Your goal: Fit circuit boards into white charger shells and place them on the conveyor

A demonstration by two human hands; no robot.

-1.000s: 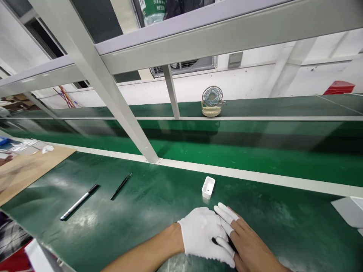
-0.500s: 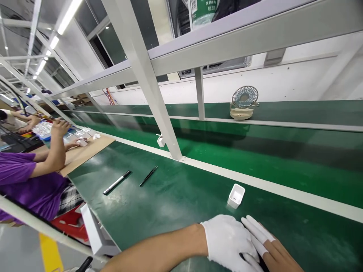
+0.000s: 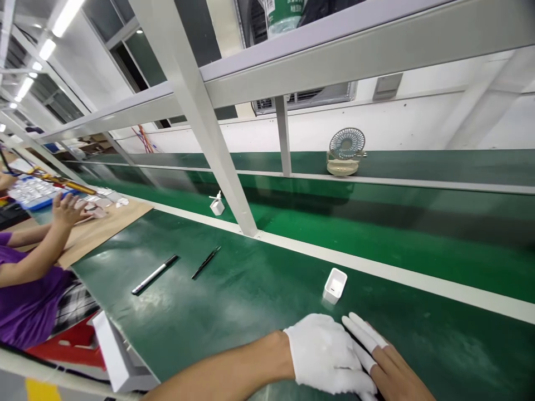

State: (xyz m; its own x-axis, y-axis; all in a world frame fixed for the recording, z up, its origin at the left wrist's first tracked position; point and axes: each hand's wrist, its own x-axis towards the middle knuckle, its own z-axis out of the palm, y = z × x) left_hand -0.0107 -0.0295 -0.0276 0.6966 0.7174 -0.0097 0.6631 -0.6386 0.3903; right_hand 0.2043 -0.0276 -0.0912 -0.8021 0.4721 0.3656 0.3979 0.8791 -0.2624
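Purple-sleeved co-worker (image 3: 25, 278) sits at the left edge, hands on a brown board (image 3: 104, 228). Moving right along the green bench mat (image 3: 251, 295), a black-capped pen (image 3: 154, 274) and black tweezers (image 3: 205, 262) lie untouched. Lower centre, the gloved left hand (image 3: 330, 356) rests flat over the right hand (image 3: 388, 367), whose fingertips wear white cots; whether anything is gripped beneath cannot be told. Just beyond them stands a small white open case (image 3: 335, 285), apparently waiting; reaching it needs the hands parted.

White print shows on the green bottle label (image 3: 281, 12) on the upper shelf — too blurred to read; nothing else is lettered.
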